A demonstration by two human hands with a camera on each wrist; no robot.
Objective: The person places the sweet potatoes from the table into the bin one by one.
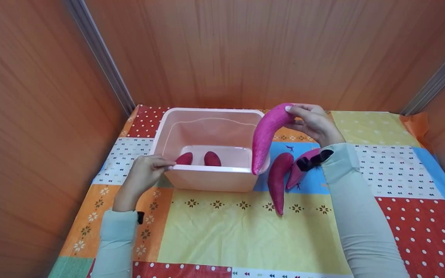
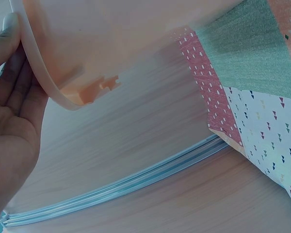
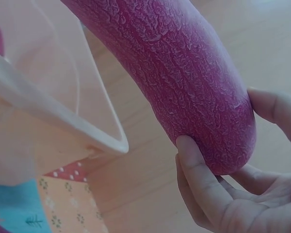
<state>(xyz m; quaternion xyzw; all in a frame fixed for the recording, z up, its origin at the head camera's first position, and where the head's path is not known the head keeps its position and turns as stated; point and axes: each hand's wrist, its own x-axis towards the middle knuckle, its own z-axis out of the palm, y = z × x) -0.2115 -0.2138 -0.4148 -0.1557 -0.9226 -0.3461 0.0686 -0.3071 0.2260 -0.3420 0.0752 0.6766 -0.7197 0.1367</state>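
Observation:
My right hand (image 1: 315, 121) grips the thick end of a long, curved magenta sweet potato (image 1: 267, 135). Its tapered tip hangs down in front of the right rim of a pale pink plastic bin (image 1: 207, 179). In the right wrist view the wrinkled sweet potato (image 3: 184, 82) lies between thumb and fingers. My left hand (image 1: 141, 173) pinches the front left rim of the bin, also seen in the left wrist view. Inside the bin two darker sweet potatoes (image 1: 212, 158) show, partly hidden by the front wall.
Right of the bin, a dark magenta sweet potato (image 1: 279, 181) and a pinker one (image 1: 298, 173) lie side by side, the latter partly behind my wrist strap. A patchwork-print cloth (image 1: 245, 231) covers the table. Wood-grain panels (image 1: 245, 54) enclose the back and both sides.

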